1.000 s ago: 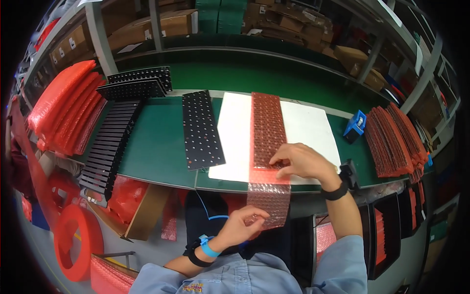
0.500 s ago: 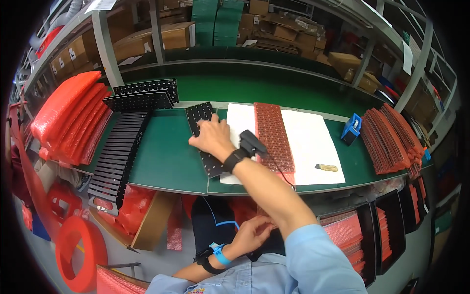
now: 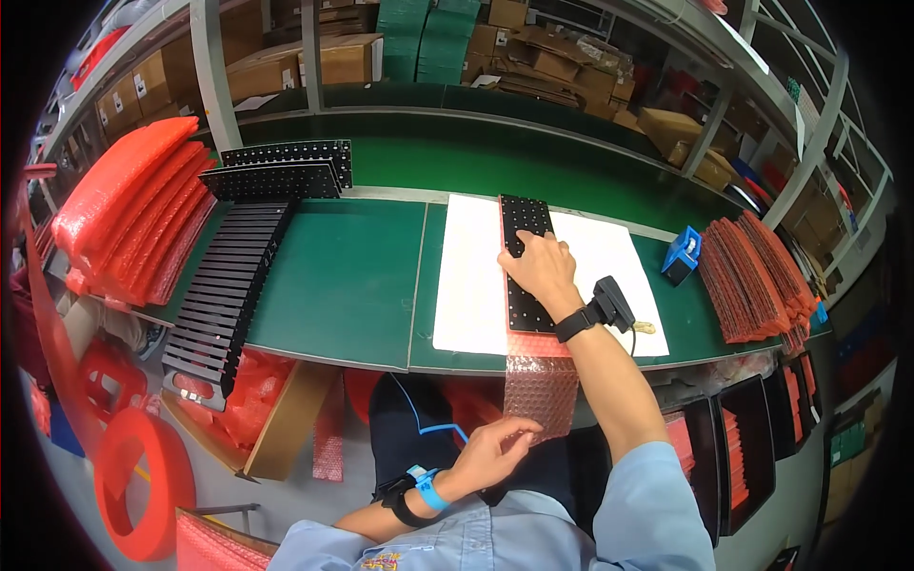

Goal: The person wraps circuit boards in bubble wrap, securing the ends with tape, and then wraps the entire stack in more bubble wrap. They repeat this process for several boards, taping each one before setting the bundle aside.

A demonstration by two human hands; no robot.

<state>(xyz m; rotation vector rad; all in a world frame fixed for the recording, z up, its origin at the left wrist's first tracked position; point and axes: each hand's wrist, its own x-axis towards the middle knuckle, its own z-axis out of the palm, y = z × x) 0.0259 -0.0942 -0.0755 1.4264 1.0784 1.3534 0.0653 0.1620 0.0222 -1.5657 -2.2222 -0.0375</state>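
Note:
A black perforated panel, probably a circuit board, lies lengthwise on red bubble wrap over a white sheet. My right hand reaches across the panel from above, its thumb at the left edge and fingers toward the right edge. The bubble wrap's near end hangs over the table's front edge. Below the edge, my left hand pinches that hanging end between thumb and fingers. A black device with a cable sits at my right wrist and partly covers a yellow-handled cutter.
At the left stand a slotted black rack, upright black panels and stacked red bubble-wrap packs. A blue tape dispenser and wrapped panels stand at the right. Below are a cardboard box and black bins.
My right hand has carried the black panel from the green mat rightward onto the bubble wrap. My left hand stays low, now with the wrap's hanging end visible at its fingers.

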